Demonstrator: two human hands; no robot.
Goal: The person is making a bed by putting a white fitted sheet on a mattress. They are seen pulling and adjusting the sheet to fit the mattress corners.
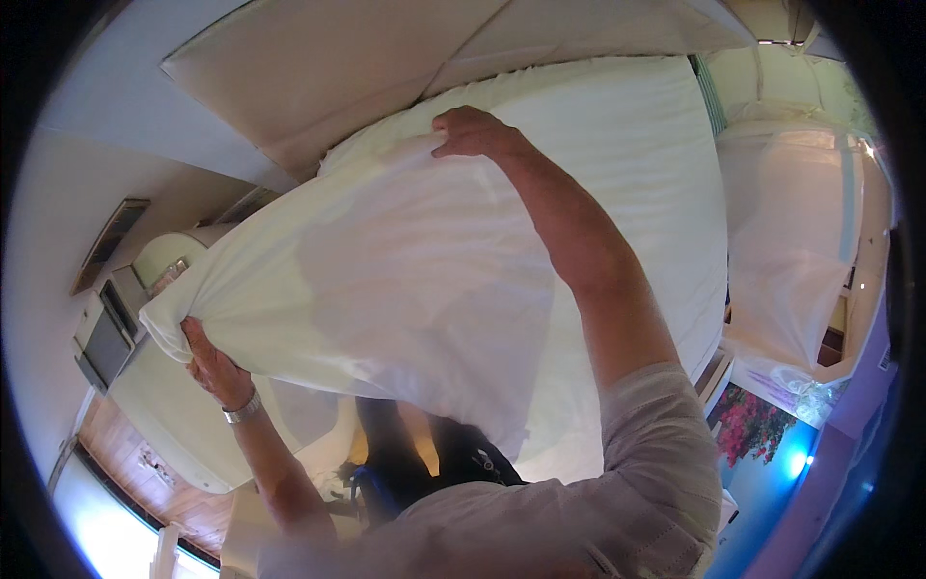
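Note:
A large white cloth cover (pixel 405 253), which looks like bed linen, spreads before me over a mattress-like surface. My left hand (pixel 221 373), with a metal watch band at the wrist, grips a gathered corner of it at the lower left. Farther up, my right hand (pixel 474 132) pinches the cloth's upper edge between thumb and fingers. Between my hands the fabric hangs raised and slightly creased. White bedding (pixel 636 145) lies flat to the right of my right arm. What lies beneath the cloth is hidden.
A beige padded panel (pixel 325 72) runs along the far side. At the left are a white rounded piece of furniture (pixel 181 420) and a grey boxy object (pixel 108 340). A translucent plastic sheet (pixel 781 239) drapes something at the right, near a flower picture (pixel 752 427).

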